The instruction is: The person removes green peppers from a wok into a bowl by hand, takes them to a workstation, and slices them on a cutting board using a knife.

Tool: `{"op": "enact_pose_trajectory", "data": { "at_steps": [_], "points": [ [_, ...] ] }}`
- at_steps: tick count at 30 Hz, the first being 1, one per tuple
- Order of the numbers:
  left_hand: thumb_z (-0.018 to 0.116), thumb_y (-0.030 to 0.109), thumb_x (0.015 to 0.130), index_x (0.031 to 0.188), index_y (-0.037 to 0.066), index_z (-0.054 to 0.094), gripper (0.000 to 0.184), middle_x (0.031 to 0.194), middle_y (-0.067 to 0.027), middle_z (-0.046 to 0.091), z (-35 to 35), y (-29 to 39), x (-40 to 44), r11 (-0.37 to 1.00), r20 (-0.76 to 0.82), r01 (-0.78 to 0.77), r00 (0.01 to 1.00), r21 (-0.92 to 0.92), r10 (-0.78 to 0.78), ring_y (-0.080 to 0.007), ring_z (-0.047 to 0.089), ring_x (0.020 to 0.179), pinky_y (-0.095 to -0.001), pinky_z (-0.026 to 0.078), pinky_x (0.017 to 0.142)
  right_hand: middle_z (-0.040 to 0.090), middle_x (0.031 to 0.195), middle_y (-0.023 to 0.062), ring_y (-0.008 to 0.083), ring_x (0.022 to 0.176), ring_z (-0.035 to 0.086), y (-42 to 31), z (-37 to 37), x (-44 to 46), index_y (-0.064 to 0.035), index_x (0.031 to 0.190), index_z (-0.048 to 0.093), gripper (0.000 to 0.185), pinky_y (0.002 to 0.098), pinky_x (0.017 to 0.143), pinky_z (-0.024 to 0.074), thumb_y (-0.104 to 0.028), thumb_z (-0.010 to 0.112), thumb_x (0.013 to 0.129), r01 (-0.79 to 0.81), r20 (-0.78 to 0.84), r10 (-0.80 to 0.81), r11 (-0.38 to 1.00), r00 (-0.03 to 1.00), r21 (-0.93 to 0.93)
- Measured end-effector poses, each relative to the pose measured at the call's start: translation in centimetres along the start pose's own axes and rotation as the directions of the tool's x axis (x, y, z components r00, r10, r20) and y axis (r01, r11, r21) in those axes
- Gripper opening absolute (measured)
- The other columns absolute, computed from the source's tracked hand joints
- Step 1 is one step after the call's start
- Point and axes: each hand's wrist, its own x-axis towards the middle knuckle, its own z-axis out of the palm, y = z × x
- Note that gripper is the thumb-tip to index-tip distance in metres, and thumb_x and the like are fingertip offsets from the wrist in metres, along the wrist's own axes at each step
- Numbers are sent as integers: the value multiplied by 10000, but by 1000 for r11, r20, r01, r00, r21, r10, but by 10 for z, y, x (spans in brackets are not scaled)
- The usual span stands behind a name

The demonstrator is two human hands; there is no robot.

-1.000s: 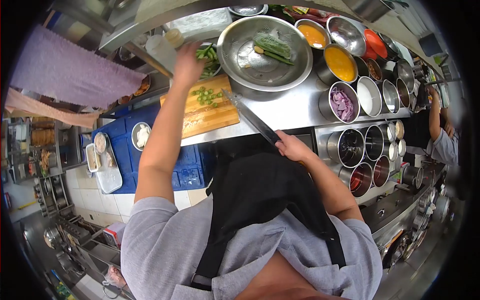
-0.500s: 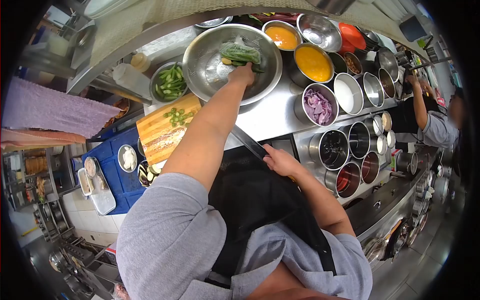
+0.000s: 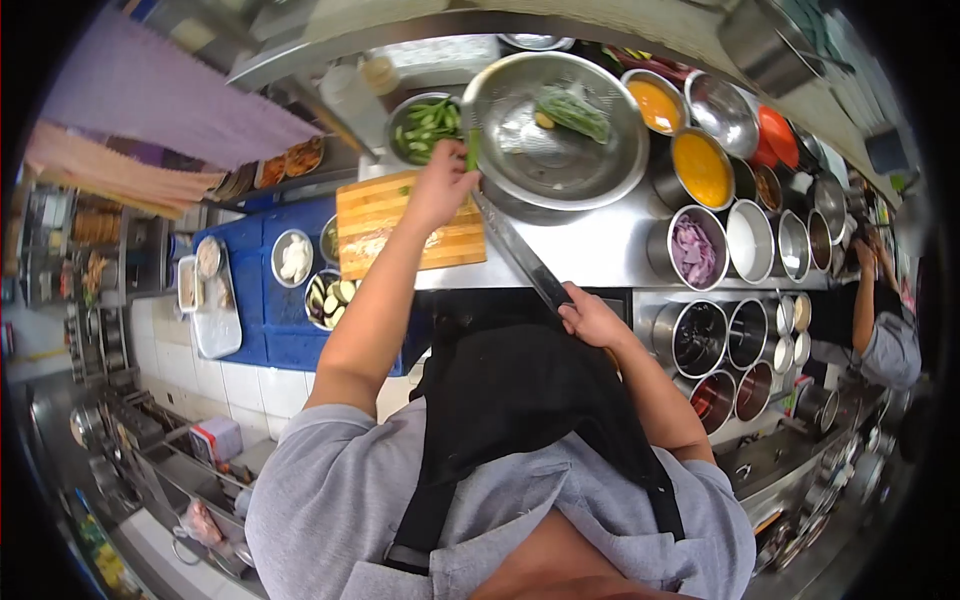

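My left hand (image 3: 442,187) is over the cutting board (image 3: 450,245), its fingers closed on a long green pod (image 3: 473,149); I cannot tell whether it is okra or a chili. The handle of a knife (image 3: 528,258) is in my right hand (image 3: 592,318), and the long blade points up and left toward the board's right edge. Behind my left hand stands a bowl of cut green pods (image 3: 425,128). A large perforated steel bowl (image 3: 560,190) is to the right of it, with a plastic bag of green pods (image 3: 574,114) inside. My hand mostly hides the green slices on the board.
Steel pots fill the right side, among them one of sliced purple onion (image 3: 694,250) and one of orange liquid (image 3: 702,168). On the left, a blue surface (image 3: 250,240) holds a bowl of eggplant pieces (image 3: 328,300) and a white tray (image 3: 216,325). A co-worker (image 3: 880,330) stands far right.
My left hand has come out of the large bowl and moved left over the board, bringing a green pod. The view has shifted left. The knife stays in my right hand.
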Motion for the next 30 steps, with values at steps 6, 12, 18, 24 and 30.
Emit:
{"op": "enact_pose_trajectory", "data": {
  "at_steps": [6,12,18,24,30],
  "points": [
    [702,137,905,1168,79,616,283,1040,-168,742,-102,-118,-93,905,-269,241,952,350,-150,-366,724,959,-463,562,816,664,713,143,348,720,676,-62,11,40,-3,1298,451,326,457,706,510,-193,514,1041,36,-2,-37,985,999,-168],
    [745,171,840,1091,105,654,275,1024,-135,686,-91,-132,-117,694,-309,142,943,706,122,-382,640,1009,-492,530,866,712,905,277,483,918,685,-138,28,59,-45,1308,458,307,595,811,509,-193,486,1041,-6,28,29,795,999,-606],
    [756,158,820,1101,124,678,294,1052,-117,661,-75,-134,-102,737,-344,60,908,673,240,-371,629,1023,-515,526,852,714,851,259,471,862,698,-154,40,65,-37,1291,463,311,589,770,523,-113,491,990,30,30,-12,682,999,-731],
    [756,125,831,1082,117,700,258,1017,-106,670,-71,-148,-91,821,-318,-2,921,571,224,-346,648,945,-477,528,824,713,829,259,471,823,703,-163,38,62,-32,1277,466,349,582,721,534,-54,492,930,30,24,-18,636,1000,-771],
    [744,94,817,1044,80,675,238,971,-130,672,-75,-146,-91,846,-318,-15,923,533,218,-378,660,934,-488,536,841,720,868,259,459,876,709,-141,49,83,-37,1312,461,367,565,763,538,-68,490,948,16,36,19,630,999,-776]
  ]
}}
